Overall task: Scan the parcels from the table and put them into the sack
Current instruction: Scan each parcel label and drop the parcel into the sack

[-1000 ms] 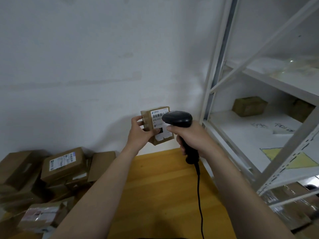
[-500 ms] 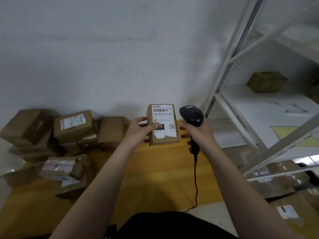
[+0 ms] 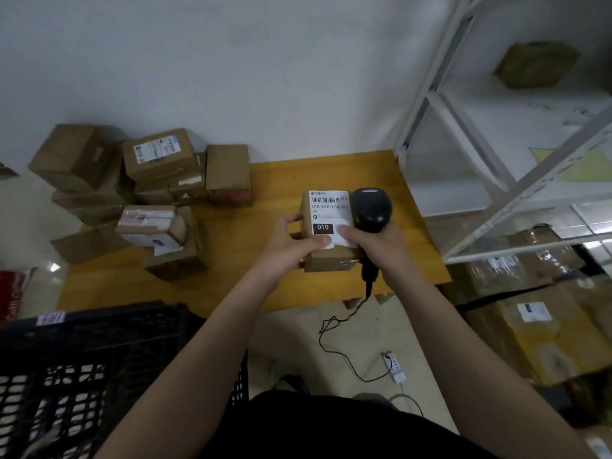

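A small brown parcel (image 3: pixel 328 213) with a white barcode label marked 010 is held over the yellow table (image 3: pixel 231 279). My left hand (image 3: pixel 291 246) grips its left side, thumb lying on the label. My right hand (image 3: pixel 381 246) grips the handle of a black corded barcode scanner (image 3: pixel 371 210) right beside the parcel, with its thumb touching the label's lower right corner. A heap of several brown parcels (image 3: pixel 155 190) lies on the table's left part. No sack is in view.
A black plastic crate (image 3: pixel 82 366) stands at the lower left in front of the table. A white metal shelf rack (image 3: pixel 496 180) stands to the right, with boxes (image 3: pixel 536 332) under it. The scanner's cable (image 3: pixel 341 329) runs down to the floor.
The view has tilted downward, bringing the crate and floor in. Both hands lowered the parcel and scanner toward the table, and my right thumb now touches the label.
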